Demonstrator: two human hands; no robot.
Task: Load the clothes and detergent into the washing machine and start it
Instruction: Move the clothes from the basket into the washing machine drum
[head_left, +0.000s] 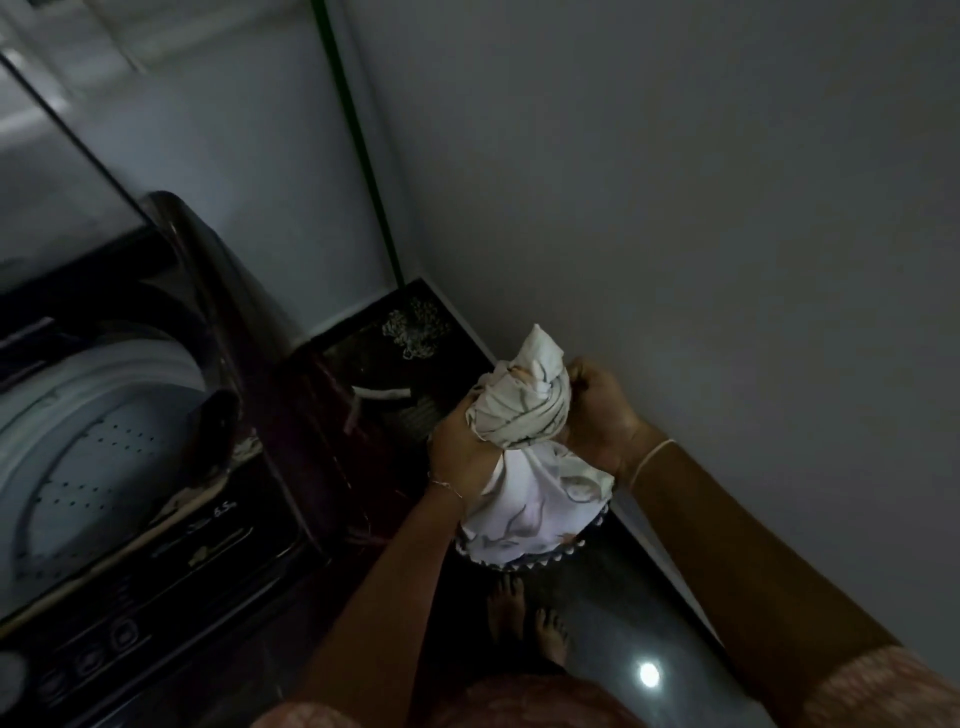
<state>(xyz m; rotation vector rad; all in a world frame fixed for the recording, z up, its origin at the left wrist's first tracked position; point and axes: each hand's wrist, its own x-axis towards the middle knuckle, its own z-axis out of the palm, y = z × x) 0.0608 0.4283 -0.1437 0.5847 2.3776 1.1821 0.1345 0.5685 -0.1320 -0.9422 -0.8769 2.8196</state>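
A bunched white patterned garment (524, 457) with a dark beaded hem hangs between my hands, to the right of the washing machine. My left hand (460, 449) grips its left side and my right hand (597, 410) grips its right side. The dark top-loading washing machine (171, 519) stands at the left with its lid (62, 171) raised. Its pale perforated drum (78, 457) is open to view, with a dark piece of cloth (213, 431) lying over the drum's right rim. The control panel (104, 649) runs along the machine's near edge.
A grey wall (675, 208) rises close on the right, meeting another wall at a corner with a green cord (358, 140). A pale tangled clump (415, 327) lies on the dark floor in the corner. My bare feet (530, 618) stand on the glossy floor below.
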